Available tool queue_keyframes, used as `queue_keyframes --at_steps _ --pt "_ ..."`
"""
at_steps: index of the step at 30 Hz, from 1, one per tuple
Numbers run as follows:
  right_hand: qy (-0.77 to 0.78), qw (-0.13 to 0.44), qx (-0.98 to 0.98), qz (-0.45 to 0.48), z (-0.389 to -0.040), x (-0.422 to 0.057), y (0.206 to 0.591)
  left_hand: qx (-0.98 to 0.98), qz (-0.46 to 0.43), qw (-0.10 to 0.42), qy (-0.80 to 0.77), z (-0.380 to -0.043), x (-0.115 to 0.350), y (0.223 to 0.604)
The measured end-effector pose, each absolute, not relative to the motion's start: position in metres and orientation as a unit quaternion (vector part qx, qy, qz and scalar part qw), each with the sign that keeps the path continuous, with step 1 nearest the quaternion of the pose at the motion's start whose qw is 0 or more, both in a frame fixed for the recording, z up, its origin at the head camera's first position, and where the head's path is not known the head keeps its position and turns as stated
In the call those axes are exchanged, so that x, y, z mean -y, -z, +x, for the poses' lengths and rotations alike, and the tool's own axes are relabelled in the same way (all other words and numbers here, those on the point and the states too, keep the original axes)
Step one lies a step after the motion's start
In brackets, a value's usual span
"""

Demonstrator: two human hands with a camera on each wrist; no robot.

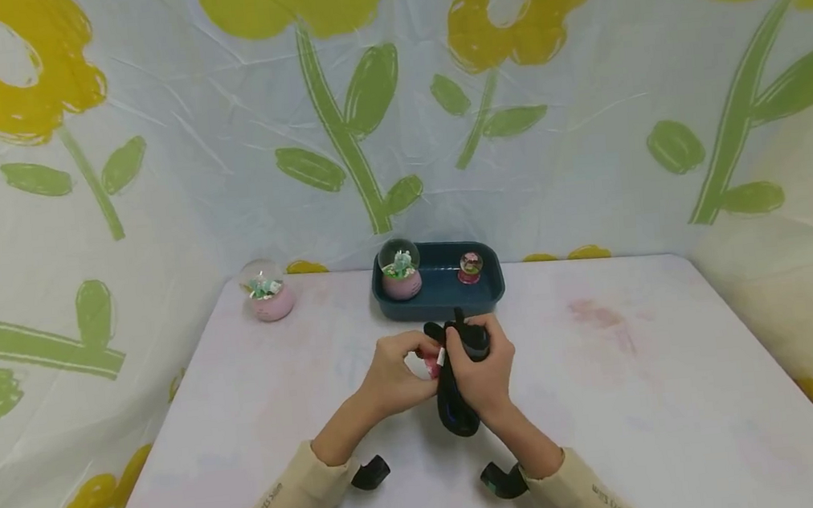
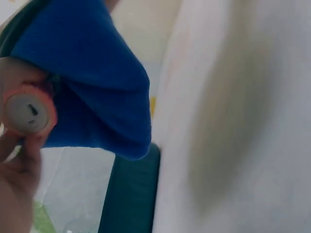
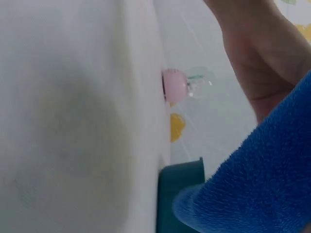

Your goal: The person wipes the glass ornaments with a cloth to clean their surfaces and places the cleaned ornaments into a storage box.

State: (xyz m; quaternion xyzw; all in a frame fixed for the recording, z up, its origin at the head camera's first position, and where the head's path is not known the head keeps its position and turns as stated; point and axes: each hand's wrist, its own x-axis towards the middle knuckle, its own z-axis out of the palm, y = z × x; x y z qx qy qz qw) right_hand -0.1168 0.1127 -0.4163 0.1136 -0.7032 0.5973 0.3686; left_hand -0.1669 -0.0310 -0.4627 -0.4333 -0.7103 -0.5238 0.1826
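Note:
My left hand [image 1: 388, 376] pinches a small snow globe [image 2: 29, 113] by its round pink base, the pale underside facing the left wrist camera. The globe's dome is hidden behind the cloth and fingers. In my right hand [image 1: 485, 368] is a blue towel cloth [image 3: 262, 179], bunched against the globe and hanging down above the table. That cloth looks almost black in the head view. Both hands meet just in front of a dark teal tray [image 1: 440, 309]. Inside the tray stand a larger snow globe [image 1: 401, 271] on the left and a small red-based one [image 1: 470, 268] on the right.
Another large pink-based snow globe [image 1: 268, 292] stands on the table's back left. A flower-printed sheet [image 1: 430, 195] hangs behind the white table [image 1: 644, 394]. Black curved pieces [image 1: 372, 473] show beside both sleeves.

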Motion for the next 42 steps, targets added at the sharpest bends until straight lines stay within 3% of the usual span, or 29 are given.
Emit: queue_keyframes --at_steps 3,8,11,13,15,22,25,27,30,38,42 --pt "-0.576 0.434 0.671 0.171 -0.112 -0.109 0.415 0.68 -0.378 0.071 0.624 -0.162 0.032 0.462" --pt "-0.54 0.53 0.584 0.296 -0.108 -0.103 0.415 0.547 -0.325 -0.171 0.752 -0.153 0.038 0.461" --pt "-0.539 0.535 0.558 0.334 -0.114 -0.103 0.412 0.491 -0.312 -0.235 0.779 -0.154 0.038 0.458" --pt "-0.552 0.518 0.569 0.322 -0.116 -0.106 0.411 0.511 -0.316 -0.211 0.772 -0.155 0.038 0.454" --pt "-0.571 0.486 0.596 0.286 -0.116 -0.11 0.41 0.567 -0.322 -0.144 0.744 -0.154 0.037 0.45" --pt "-0.582 0.377 0.702 0.163 -0.114 -0.117 0.407 0.75 -0.419 0.163 0.484 -0.152 0.032 0.444" --pt "-0.559 0.377 0.725 0.141 -0.113 -0.117 0.407 0.759 -0.458 0.273 0.374 -0.153 0.03 0.447" --pt "-0.544 0.391 0.728 0.146 -0.111 -0.116 0.408 0.756 -0.462 0.302 0.35 -0.155 0.029 0.449" --pt "-0.53 0.419 0.716 0.176 -0.11 -0.115 0.408 0.753 -0.45 0.274 0.394 -0.157 0.028 0.453" --pt "-0.519 0.528 0.601 0.301 -0.107 -0.11 0.409 0.655 -0.38 0.013 0.654 -0.151 0.031 0.456" --pt "-0.532 0.556 0.527 0.36 -0.114 -0.104 0.408 0.601 -0.363 -0.059 0.71 -0.149 0.038 0.447"
